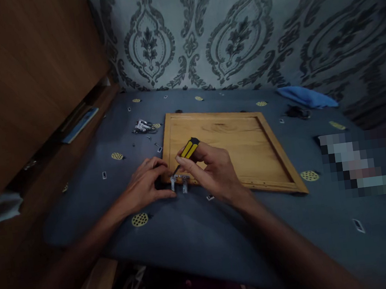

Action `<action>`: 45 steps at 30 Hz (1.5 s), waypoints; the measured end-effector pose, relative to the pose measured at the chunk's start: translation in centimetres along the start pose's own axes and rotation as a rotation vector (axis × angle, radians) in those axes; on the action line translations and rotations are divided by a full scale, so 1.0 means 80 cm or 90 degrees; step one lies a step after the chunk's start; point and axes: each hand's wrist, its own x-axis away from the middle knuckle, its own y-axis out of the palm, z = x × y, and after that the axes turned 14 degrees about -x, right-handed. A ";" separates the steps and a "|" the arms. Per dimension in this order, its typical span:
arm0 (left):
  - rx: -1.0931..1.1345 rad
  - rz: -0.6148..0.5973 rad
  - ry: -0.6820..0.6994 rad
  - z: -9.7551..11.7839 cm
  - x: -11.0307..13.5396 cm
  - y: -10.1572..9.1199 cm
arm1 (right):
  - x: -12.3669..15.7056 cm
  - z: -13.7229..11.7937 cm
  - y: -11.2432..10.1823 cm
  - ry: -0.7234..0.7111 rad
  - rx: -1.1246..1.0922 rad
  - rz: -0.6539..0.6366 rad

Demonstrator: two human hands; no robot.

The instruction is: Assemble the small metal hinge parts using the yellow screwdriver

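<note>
A framed wooden panel [228, 145] lies flat on the dark blue patterned cloth. Metal hinge pieces [183, 183] sit at its near left corner. My right hand [217, 169] grips a screwdriver [190, 148] by its yellow and black handle. The tool slants down to the left, its shaft reaching the hinge; the exact contact of the tip is too small to tell. On the left side of that corner, my left hand [146, 183] curls around, fingertips at the frame's edge and thumb against the lower end of the hinge.
More metal hinges [144, 126] lie in a pile beyond the left hand, with small screws [149, 138] nearby. A blue cloth [308, 96] and a dark object [297, 112] lie at the back right. A brown wooden cabinet [28, 66] borders the left; a patterned wall stands behind.
</note>
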 end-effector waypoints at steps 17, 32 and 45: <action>0.015 -0.002 0.008 0.000 0.000 -0.001 | -0.005 0.005 -0.003 -0.008 0.025 -0.057; 0.014 0.000 -0.007 0.003 0.001 -0.002 | -0.012 0.005 0.001 0.010 0.007 -0.083; 0.021 0.002 -0.002 0.001 0.001 -0.001 | -0.020 0.007 -0.010 0.029 -0.006 -0.146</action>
